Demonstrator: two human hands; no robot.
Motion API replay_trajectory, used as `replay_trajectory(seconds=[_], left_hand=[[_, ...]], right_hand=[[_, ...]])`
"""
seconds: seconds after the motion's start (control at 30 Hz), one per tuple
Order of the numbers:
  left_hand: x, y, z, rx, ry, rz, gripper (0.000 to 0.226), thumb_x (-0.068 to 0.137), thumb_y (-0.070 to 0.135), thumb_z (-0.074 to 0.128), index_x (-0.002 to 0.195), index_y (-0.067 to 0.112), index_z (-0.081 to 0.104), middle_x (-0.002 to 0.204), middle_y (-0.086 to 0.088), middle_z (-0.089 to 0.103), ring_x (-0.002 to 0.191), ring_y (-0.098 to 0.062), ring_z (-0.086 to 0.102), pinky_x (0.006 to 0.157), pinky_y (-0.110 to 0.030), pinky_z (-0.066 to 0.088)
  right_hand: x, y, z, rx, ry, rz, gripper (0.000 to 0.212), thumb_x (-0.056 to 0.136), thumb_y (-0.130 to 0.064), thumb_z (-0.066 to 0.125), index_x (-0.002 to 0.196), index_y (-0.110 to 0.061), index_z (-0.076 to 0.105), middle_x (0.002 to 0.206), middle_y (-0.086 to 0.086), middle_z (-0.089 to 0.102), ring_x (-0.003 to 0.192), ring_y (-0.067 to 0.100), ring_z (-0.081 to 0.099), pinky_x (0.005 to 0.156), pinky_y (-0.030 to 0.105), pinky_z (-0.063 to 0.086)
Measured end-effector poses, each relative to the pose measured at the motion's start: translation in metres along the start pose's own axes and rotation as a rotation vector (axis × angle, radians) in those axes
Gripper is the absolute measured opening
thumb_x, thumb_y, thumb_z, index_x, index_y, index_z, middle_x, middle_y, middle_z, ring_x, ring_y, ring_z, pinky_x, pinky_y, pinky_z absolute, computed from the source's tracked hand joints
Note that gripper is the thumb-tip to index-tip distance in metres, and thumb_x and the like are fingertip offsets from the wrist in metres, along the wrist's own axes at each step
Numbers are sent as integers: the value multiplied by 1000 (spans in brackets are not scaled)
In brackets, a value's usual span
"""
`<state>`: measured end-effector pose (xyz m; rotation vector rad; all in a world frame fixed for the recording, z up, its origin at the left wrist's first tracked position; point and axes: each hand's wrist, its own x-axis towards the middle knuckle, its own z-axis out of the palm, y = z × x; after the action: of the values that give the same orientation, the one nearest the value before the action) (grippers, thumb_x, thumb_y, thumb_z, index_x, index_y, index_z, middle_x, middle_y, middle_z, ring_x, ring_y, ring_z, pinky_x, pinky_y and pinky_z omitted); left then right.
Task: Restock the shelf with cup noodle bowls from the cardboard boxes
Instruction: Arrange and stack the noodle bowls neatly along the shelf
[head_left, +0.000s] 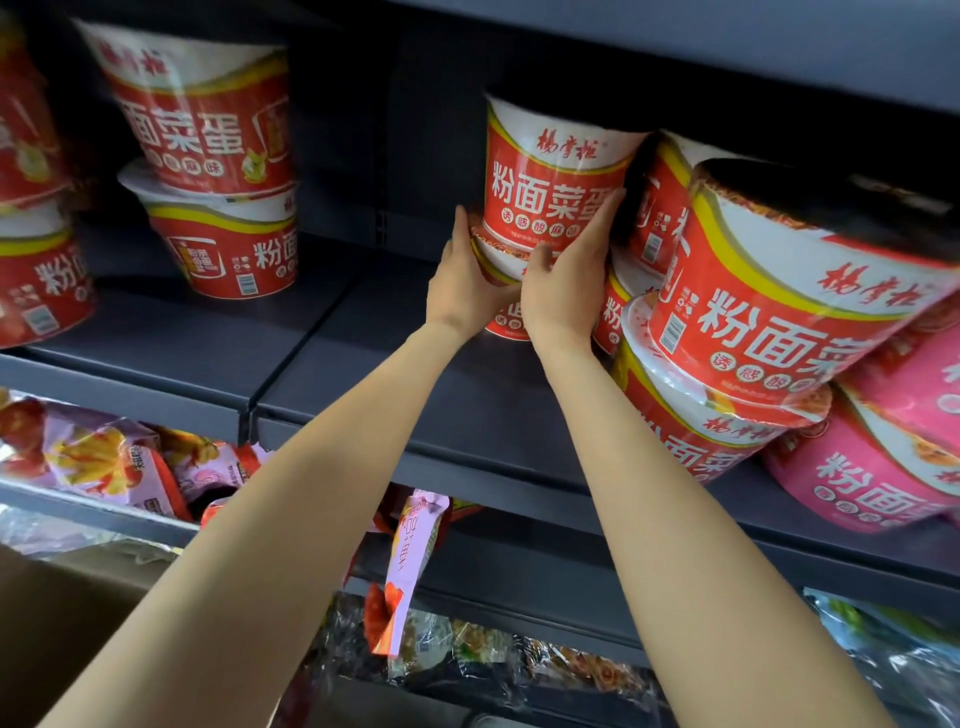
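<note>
Standing on a lower bowl (506, 275), the red bowl (545, 192) sits between both hands: left hand (464, 280) cupping beneath, right hand (569, 275) gripping its side

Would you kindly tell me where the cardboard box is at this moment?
In the head view the cardboard box sits at the lower left, below the snack-bag shelf and left of the left forearm.

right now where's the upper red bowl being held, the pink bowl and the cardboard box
upper red bowl (550, 192), head view, front label
pink bowl (862, 483), head view, pink side wall
cardboard box (57, 639), head view, inner flap at lower left
</note>
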<state>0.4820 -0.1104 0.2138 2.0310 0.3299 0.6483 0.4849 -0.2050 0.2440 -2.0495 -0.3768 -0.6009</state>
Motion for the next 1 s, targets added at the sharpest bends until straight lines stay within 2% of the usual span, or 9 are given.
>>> replay_trajectory(seconds=[0.17,0.33,0.43,0.53,0.6,0.73,0.83,0.93,1.0], left_hand=[[3,-2,0,42,17,-5,102,83,37,72,154,14,3,151,-8,37,134,-26,43,104,-36,38],[-8,1,-23,64,-104,5,107,82,32,73,154,11,-3,152,-11,34,135,-25,42,105,-36,41],[-46,-6,-65,77,144,153,74,85,27,70,148,15,32,142,-3,48,123,-12,51,99,-29,45],[-82,-33,-125,189,421,384,39,90,17,59,129,14,54,116,9,62,105,-7,58,93,-31,48],[-89,-54,-165,313,486,438,34,90,14,57,124,10,56,112,10,60,104,-12,57,92,-38,48],[-64,-87,-219,205,391,75,80,85,33,62,150,12,20,148,-9,35,136,-20,37,108,-30,35],[-39,-91,-234,24,211,-145,109,82,34,69,152,12,-12,160,-9,9,146,-19,16,115,-27,22],[-20,-89,-236,-69,195,-208,106,87,20,69,151,13,-15,159,-5,18,141,-15,27,101,-16,30],[-15,-89,-234,-64,225,-214,112,76,34,71,153,18,-9,155,-3,29,135,-14,36,102,-23,36]], right_hand=[[-2,-1,9,-131,-74,-15,82,96,-24,53,152,-9,-5,159,17,7,146,33,14,118,47,21],[-17,-2,3,-95,-41,-69,80,93,-21,55,152,-6,3,158,21,7,146,34,10,118,48,18],[-49,-7,5,-59,66,-319,65,87,-14,53,147,-6,28,151,23,26,141,36,24,114,45,28],[-71,-26,25,17,-88,-483,51,88,-10,54,138,-10,44,147,16,34,136,32,32,110,41,32],[-75,-45,48,68,-225,-517,48,89,-12,55,136,-12,47,146,13,38,134,30,36,109,41,34],[-68,-89,101,268,-610,-303,70,91,-16,60,149,-16,21,155,11,19,142,24,21,114,35,25],[-53,-120,133,382,-738,-81,93,88,-10,64,152,-17,-3,159,8,7,145,19,15,115,33,21],[-42,-135,150,470,-791,19,96,86,-3,62,152,-16,-8,157,6,20,142,19,26,114,34,25],[-39,-135,153,489,-802,25,95,85,0,61,152,-17,-4,154,6,27,138,19,32,114,36,28]])
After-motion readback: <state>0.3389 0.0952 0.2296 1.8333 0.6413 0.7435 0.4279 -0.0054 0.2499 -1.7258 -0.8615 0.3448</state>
